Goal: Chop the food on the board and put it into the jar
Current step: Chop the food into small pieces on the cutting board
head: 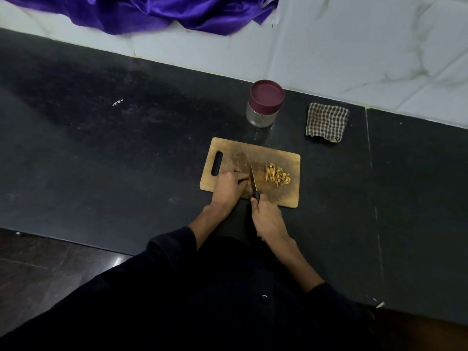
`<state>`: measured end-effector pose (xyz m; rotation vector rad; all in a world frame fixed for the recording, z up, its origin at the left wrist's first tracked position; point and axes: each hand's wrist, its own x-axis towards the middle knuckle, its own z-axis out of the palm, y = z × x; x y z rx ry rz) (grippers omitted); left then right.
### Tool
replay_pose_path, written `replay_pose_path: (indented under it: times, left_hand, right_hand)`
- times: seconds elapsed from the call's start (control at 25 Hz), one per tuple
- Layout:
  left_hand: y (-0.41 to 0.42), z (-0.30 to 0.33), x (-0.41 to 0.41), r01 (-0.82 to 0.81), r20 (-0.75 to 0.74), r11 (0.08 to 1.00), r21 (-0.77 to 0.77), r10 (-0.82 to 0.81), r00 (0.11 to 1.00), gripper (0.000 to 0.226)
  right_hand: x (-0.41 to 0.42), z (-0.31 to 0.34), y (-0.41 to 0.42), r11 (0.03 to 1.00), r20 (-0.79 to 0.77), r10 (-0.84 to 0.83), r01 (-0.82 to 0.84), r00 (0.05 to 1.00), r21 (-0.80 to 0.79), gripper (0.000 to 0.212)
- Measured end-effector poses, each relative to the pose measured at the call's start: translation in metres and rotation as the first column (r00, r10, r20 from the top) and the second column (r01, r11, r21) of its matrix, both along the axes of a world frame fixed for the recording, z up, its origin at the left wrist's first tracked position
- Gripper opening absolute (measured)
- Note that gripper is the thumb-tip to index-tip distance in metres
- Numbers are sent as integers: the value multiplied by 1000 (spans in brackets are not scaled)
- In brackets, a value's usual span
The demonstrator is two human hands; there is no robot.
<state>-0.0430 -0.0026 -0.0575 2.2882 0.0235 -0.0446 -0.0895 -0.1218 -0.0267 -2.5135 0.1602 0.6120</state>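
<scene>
A wooden chopping board [278,155] with a handle slot lies on the black counter. A pile of chopped yellow-brown food pieces [277,175] sits on its right half. My right hand [267,216] grips the black handle of a small knife [253,179], whose blade points away across the board. My left hand [229,186] rests on the board left of the blade, fingers curled down over a piece of food that is mostly hidden. Behind the board stands a clear glass jar [260,116] with its maroon lid [266,94] on.
A folded checked cloth [326,122] lies to the right of the jar near the white tiled wall. Purple fabric [152,11] hangs over the ledge at the back left. The black counter [101,148] stretches left and right; its front edge runs near my body.
</scene>
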Motion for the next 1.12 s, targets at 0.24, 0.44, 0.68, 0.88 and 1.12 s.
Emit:
replay_pose_path:
  times: [0.24, 0.44, 0.68, 0.88, 1.12]
  left_hand:
    - [0, -5, 1, 8, 26, 1000, 27, -9, 1000, 18]
    - [-1, -8, 2, 24, 31, 998, 65, -26, 999, 20]
    - [-1, -5, 0, 33, 77, 997, 64, -38, 996, 19]
    - [-2, 0, -2, 28, 95, 997, 69, -34, 995, 16]
    - [-2, -5, -1, 24, 71, 995, 100, -31, 997, 14]
  right_hand:
    - [3, -3, 0, 1000, -10, 0, 0, 1000, 13, 23]
    - [4, -6, 1, 1000, -66, -13, 12, 998, -10, 24]
    - [5, -7, 6, 999, -127, -24, 18, 992, -51, 30]
    - [6, -6, 1, 999, -200, -30, 26, 979, -25, 27]
    - [-2, -6, -12, 892, -311, -207, 309, 928, 329, 27]
